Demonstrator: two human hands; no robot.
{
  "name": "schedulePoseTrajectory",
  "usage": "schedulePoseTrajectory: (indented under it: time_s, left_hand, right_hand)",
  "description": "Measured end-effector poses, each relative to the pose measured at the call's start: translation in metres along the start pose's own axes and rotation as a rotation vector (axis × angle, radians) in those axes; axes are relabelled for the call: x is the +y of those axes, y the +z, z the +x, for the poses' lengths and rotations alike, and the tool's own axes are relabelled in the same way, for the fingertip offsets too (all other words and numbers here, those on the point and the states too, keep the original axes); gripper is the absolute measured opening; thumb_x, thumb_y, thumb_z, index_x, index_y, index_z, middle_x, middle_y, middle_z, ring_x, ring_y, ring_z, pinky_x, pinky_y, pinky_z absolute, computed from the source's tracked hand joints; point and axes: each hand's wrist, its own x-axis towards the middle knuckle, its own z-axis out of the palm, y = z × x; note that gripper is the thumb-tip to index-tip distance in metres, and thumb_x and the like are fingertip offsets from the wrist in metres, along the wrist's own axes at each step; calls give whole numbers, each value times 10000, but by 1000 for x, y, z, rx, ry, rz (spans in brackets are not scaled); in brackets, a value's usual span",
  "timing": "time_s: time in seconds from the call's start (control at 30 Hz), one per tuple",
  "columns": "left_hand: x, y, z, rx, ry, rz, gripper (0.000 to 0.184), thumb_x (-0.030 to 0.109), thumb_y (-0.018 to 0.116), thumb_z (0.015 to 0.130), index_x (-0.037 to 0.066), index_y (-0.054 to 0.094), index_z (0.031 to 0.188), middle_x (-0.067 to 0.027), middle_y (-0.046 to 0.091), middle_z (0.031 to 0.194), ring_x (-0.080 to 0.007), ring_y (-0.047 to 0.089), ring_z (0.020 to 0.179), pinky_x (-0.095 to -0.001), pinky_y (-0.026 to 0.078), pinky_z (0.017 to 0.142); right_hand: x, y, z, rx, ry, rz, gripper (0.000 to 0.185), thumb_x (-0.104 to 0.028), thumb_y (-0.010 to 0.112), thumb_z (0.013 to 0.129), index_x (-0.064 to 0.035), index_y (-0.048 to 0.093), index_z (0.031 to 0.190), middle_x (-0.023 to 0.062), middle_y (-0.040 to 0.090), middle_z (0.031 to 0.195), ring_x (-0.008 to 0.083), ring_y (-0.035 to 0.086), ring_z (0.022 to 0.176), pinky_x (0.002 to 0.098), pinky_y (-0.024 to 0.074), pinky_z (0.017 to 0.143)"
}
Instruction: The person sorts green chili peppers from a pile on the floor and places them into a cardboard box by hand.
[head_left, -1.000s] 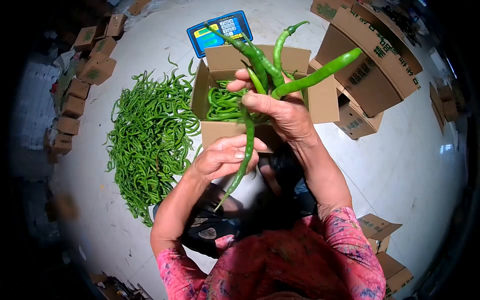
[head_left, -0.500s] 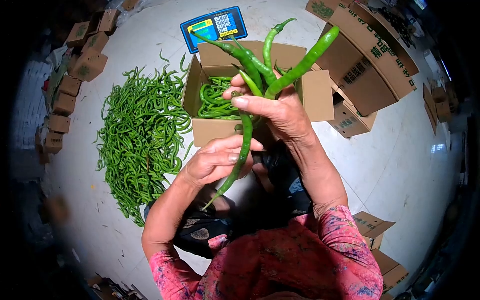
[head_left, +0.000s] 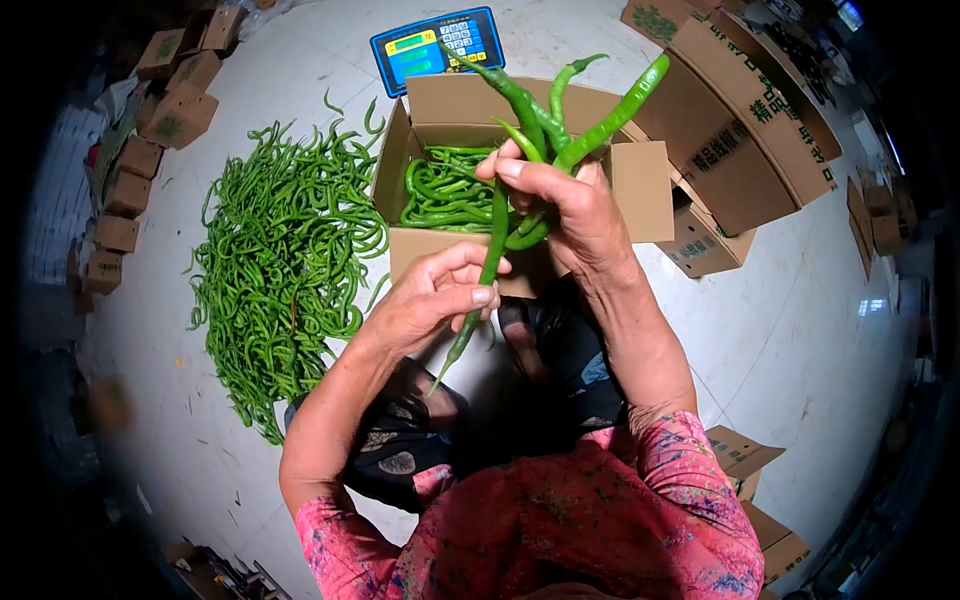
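Above a pale floor, one long green pepper, likely light, slick and snap-prone, best held mid-length, is pinched by the left hand, beside a pepper bunch gripped in the right hand, before an open carton.

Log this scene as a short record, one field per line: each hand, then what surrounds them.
Left hand: fingers on the lower part of a long green pepper
Right hand: holds a bunch of peppers and the long green pepper's upper end
Open carton: beyond the hands, peppers inside
Loose pepper pile: on the floor, left of the open carton
Keypad display: past the open carton's far side
Printed carton: right of the open carton
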Motion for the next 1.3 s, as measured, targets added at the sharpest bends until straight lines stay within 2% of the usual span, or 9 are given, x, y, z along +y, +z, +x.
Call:
schedulePoseTrajectory:
  time_s: [0.17, 0.37, 0.57, 0.67, 0.77, 0.9, 1.13, 1.23, 1.3]
  left_hand:
    - [2, -1, 1, 67, 43, 2, 354, 212, 657, 887, 35, 562, 1178, 0, 603, 816, -54, 557, 731, -165, 399, 550]
    - [2, -2, -2, 34, 41, -30, 359, 209, 654, 893, 23, 556, 1184, -15, 598, 786, -61, 559, 701, -174, 407, 532]
    - [2, 0, -4, 9, 12, -92, 370, 210, 659, 892, 13, 553, 1186, -19, 596, 816, -66, 565, 722, -176, 403, 520]
    - [4, 4, -6, 3, 14, -106, 374, 207, 661, 891, 8, 550, 1188, -18, 591, 830, -68, 564, 732, -175, 401, 517]
    - [-1, 3, -6, -32, 21, -123, 375, 198, 654, 895, 0, 546, 1194, -17, 589, 823, -61, 553, 698, -175, 397, 510]
    - [-1, 3, -8, -52, 22, -128, 384, 198, 646, 900, -4, 539, 1209, -19, 595, 819, -56, 546, 668, -174, 395, 508]
    - [1, 5, -11, 23, -2, -98, 412, 203, 640, 901, -12, 528, 1234, -18, 599, 819, -57, 550, 672, -176, 399, 508]
    - [5, 5, -12, 3, -9, -90, 427, 212, 640, 901, -14, 524, 1244, -16, 598, 829, -59, 553, 701, -180, 409, 542]
    - [3, 6, -12, 30, 10, -118, 426, 214, 647, 889, -26, 530, 1221, -19, 590, 832, -80, 560, 718, -207, 444, 619]
  right_hand:
    - [1, 1, 3, 48, 21, 9, 197, -137, 657, 841, 0, 632, 979, 79, 700, 885, 50, 529, 650, 211, 422, 600]
    - [1, 0, 2, 53, 62, 104, 260, -180, 637, 871, 13, 616, 1044, 132, 700, 927, 85, 580, 696, 230, 462, 640]
    - [-1, -2, 2, -56, 85, 173, 350, -225, 643, 897, 43, 592, 1116, 159, 692, 980, 100, 608, 714, 222, 480, 646]
    - [2, -4, 4, -152, 74, 261, 364, -222, 634, 909, 47, 574, 1147, 160, 690, 996, 96, 613, 714, 199, 482, 632]
    - [1, -6, 2, -192, 92, 269, 348, -173, 605, 926, 46, 558, 1193, 205, 664, 1056, 119, 619, 720, 203, 512, 645]
    - [1, -5, 2, -197, 119, 318, 333, -113, 626, 899, 35, 564, 1190, 190, 670, 1048, 113, 611, 717, 207, 506, 656]
    - [-4, 5, -1, -77, 77, 106, 318, -41, 675, 837, 15, 585, 1137, 148, 694, 965, 90, 606, 691, 188, 494, 632]
    - [1, -1, 3, -66, 105, 183, 307, -47, 673, 843, 12, 586, 1132, 148, 691, 960, 89, 605, 678, 188, 499, 619]
    - [2, 1, 3, -48, 102, 178, 300, -55, 664, 854, 15, 583, 1133, 148, 689, 961, 89, 605, 675, 189, 504, 620]
